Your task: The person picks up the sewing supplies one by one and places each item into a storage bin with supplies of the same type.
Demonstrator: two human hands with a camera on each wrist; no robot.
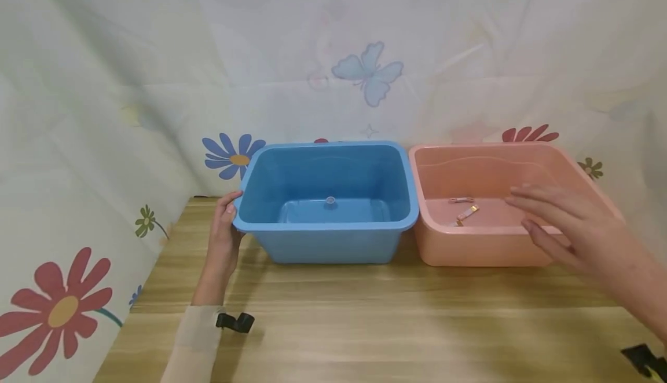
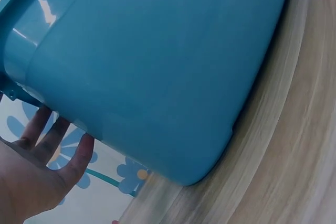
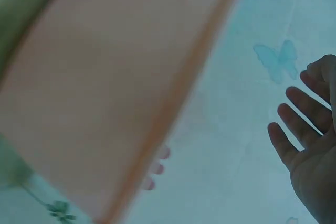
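My left hand (image 1: 223, 235) holds the left rim of a blue plastic basin (image 1: 325, 245). In the left wrist view, fingertips (image 2: 86, 142) of that hand rest against the basin's outer wall just below the rim. On the basin's floor lies a small round whitish thing (image 1: 330, 200). Over the right part of a pink basin (image 1: 479, 250) hovers my right hand (image 1: 578, 226), fingers extended and holding nothing. Inside the pink basin are several small narrow pieces (image 1: 468, 212) with gold-coloured and pale parts, too small to name. The right wrist view shows the same hand with spread fingers (image 3: 310, 108).
Both basins stand side by side, rims nearly meeting, on a wood-grain table (image 1: 333, 319). Behind them hangs a pale curtain (image 1: 292, 35) printed with flowers and a butterfly. Black camera mounts (image 1: 234, 322) sit on the wrists.
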